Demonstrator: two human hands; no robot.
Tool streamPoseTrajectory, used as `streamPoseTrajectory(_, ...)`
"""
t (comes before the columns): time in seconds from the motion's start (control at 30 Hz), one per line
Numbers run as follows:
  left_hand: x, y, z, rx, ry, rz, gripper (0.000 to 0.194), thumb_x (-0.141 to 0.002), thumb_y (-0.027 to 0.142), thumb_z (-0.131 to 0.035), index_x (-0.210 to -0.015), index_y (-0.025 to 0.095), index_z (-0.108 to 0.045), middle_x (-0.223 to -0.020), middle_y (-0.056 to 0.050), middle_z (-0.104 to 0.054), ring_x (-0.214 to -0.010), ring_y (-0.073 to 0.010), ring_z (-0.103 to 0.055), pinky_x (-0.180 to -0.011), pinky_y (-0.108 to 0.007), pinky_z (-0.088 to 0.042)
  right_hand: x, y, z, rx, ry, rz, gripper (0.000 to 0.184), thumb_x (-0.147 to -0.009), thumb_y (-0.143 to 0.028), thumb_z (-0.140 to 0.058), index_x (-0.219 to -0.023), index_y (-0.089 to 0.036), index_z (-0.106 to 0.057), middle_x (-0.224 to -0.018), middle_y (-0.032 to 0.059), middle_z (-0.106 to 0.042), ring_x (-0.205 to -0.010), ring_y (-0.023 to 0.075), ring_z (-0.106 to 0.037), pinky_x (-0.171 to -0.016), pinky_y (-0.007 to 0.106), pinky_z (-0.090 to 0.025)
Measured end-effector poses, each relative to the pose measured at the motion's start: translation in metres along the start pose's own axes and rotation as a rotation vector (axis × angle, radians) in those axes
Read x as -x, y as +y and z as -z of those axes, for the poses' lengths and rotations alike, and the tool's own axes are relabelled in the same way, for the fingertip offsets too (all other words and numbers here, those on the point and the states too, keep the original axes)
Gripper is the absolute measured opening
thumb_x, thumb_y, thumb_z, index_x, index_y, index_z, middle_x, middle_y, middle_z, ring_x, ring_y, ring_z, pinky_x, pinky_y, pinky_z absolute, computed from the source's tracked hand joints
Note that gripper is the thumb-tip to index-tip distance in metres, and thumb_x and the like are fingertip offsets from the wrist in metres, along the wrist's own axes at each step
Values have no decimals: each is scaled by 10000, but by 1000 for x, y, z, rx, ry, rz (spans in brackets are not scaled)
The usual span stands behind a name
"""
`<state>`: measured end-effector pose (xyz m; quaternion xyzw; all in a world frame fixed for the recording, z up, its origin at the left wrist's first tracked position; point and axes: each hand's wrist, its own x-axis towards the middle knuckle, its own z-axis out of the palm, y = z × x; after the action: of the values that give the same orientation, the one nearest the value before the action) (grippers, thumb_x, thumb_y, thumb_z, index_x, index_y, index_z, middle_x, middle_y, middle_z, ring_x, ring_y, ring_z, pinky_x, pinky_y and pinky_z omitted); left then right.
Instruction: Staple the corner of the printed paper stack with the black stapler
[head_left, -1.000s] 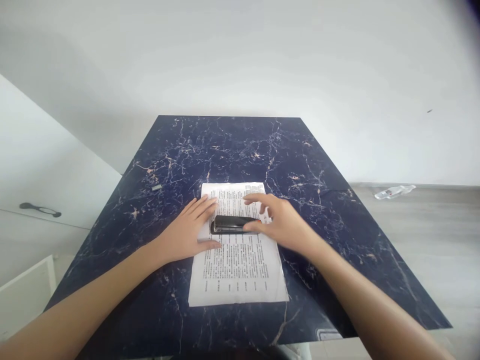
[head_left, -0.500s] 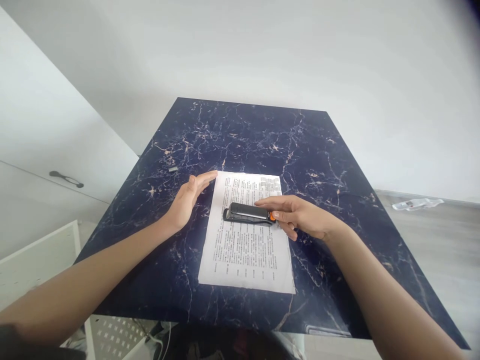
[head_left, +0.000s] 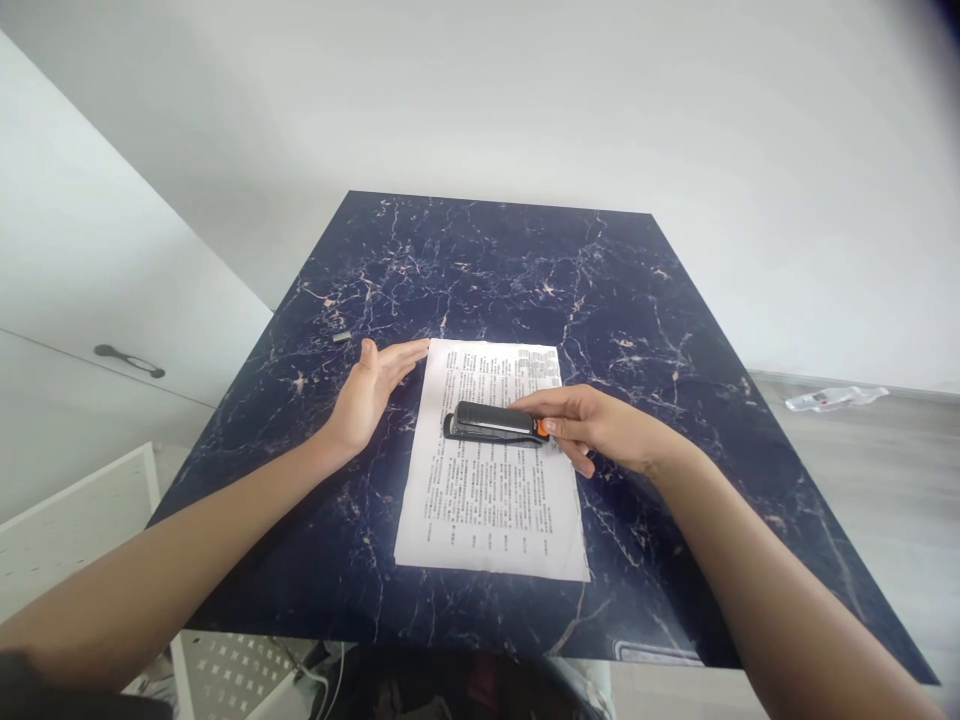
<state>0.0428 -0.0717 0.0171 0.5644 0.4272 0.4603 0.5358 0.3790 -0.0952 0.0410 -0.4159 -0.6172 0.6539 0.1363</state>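
Observation:
A black stapler (head_left: 495,420) with an orange rear end lies across a printed sheet of paper (head_left: 487,550), its front pointing left. My right hand (head_left: 592,425) grips the stapler's rear end, thumb near the orange part and fingers on the far side. To the left of the paper, my left hand (head_left: 367,395) is open with its fingers stretched out and thumb apart. Its fingertips are at the paper's far left corner; whether they touch it I cannot tell.
The dark blue marble-patterned table (head_left: 480,270) carries a small grey piece (head_left: 342,337) on its left side. A white cabinet with a dark handle (head_left: 129,360) stands at left. A clear plastic package (head_left: 836,399) lies beyond the right edge, near the wall.
My left thumb has spread slightly farther from the fingers. The right hand and stapler keep their place on the paper; the view has shifted a little.

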Motion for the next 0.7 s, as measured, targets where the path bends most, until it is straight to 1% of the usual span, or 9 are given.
streamPoseTrajectory(0.07, 0, 0, 0, 15, -2, 1, 835, -1059, 759, -163, -1347, 216, -729, -1483, -99, -659, -1468, -279, -535, -1303, -518, -320, 0, -1, 0, 10, -1, 2, 440, -1023, -340, -615, -1460, -304, -651, -702, -64, -755, -441, 99, -569, -1010, 455, -540)
streamPoseTrajectory(0.23, 1, 2, 0, 17, -10, 1, 802, -1066, 746, -186, -1335, 232, -739, -1484, -85, -659, -1470, -278, -533, -1307, -523, -312, 0, -3, 0, 41, -16, 24, 429, -1026, -361, -612, -1447, -300, -666, -574, -91, -676, -447, 115, -574, -1066, 480, -514)
streamPoseTrajectory(0.33, 1, 3, -1, 27, -5, 0, 806, -1066, 747, -190, -1315, 225, -751, -1471, -91, -668, -1459, -280, -545, -1305, -524, -316, 1, -4, 0, 51, -6, 24, 422, -1021, -367, -618, -1435, -308, -676, -580, -87, -681, -450, 107, -574, -1045, 472, -526)
streamPoseTrajectory(0.37, 1, 3, -2, 33, -3, -1, 805, -1067, 746, -193, -1309, 222, -755, -1466, -93, -672, -1455, -280, -549, -1305, -524, -316, 1, -4, 1, 57, 1, 21, 426, -1016, -380, -626, -1432, -310, -678, -629, -69, -715, -453, 105, -569, -990, 459, -551)
streamPoseTrajectory(0.43, 1, 2, -2, 46, -1, -5, 799, -1067, 745, -203, -1296, 221, -761, -1456, -93, -680, -1451, -283, -553, -1306, -528, -313, 2, -6, 3, 85, 34, 26, 451, -992, -435, -658, -1425, -312, -682, -820, -9, -794, -458, 98, -535, -795, 408, -588)
streamPoseTrajectory(0.5, 1, 1, -2, 56, 0, -6, 793, -1069, 743, -209, -1284, 220, -765, -1446, -92, -686, -1446, -284, -558, -1305, -528, -316, 2, -9, 4, 148, 126, 71, 476, -968, -508, -679, -1391, -291, -706, -1025, 60, -812, -495, 102, -509, -614, 352, -538)
streamPoseTrajectory(0.53, 1, 0, -2, 59, -2, -5, 790, -1070, 740, -211, -1281, 219, -765, -1443, -92, -689, -1442, -283, -562, -1303, -526, -320, 1, -10, 3, 198, 194, 115, 488, -948, -538, -698, -1361, -279, -725, -1091, 83, -802, -532, 111, -517, -574, 336, -506)
streamPoseTrajectory(0.63, 1, -1, -2, 49, -4, -7, 772, -1078, 726, -216, -1292, 216, -754, -1448, -97, -684, -1445, -278, -559, -1300, -515, -328, -5, -14, -11, 418, 319, 279, 500, -841, -533, -819, -1264, -270, -770, -1156, 90, -770, -765, 186, -628, -669, 353, -520)
streamPoseTrajectory(0.7, 3, 0, -2, 35, 17, -44, 728, -1087, 703, -243, -1314, 220, -738, -1472, -94, -666, -1470, -268, -532, -1310, -502, -311, -11, -13, -26, 539, 337, 361, 389, -824, -431, -850, -1174, -271, -787, -1074, 61, -757, -855, 208, -650, -736, 364, -528)
